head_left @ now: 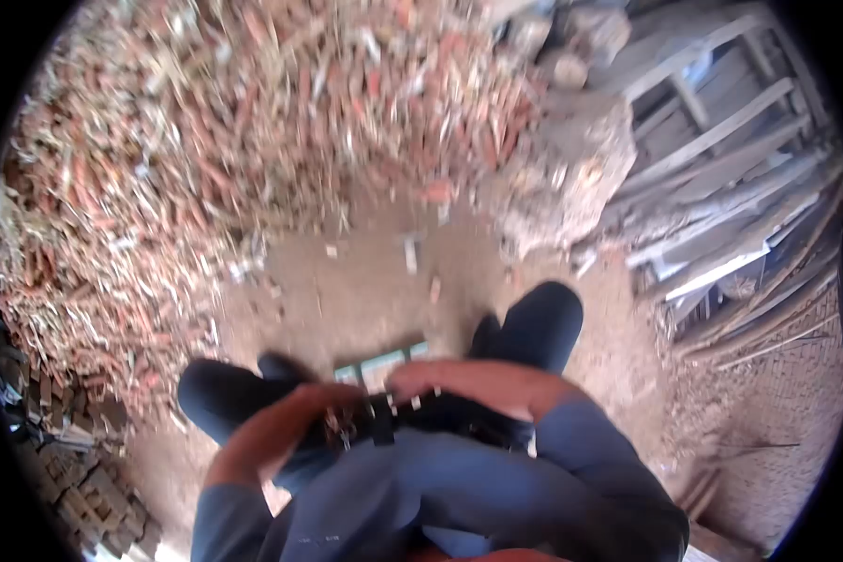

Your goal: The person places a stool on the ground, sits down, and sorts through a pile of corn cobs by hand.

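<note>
2 bare hands, the left hand (339,395) and the right hand (410,377), sit close together at the waist; I can't tell whether either is open or gripping. Just past them, between 2 dark-clad knees, lies a green-edged thing (382,362), contact unclear. Ahead spreads a reddish heap (197,140); weathered wood (731,178) is piled to the right.
</note>
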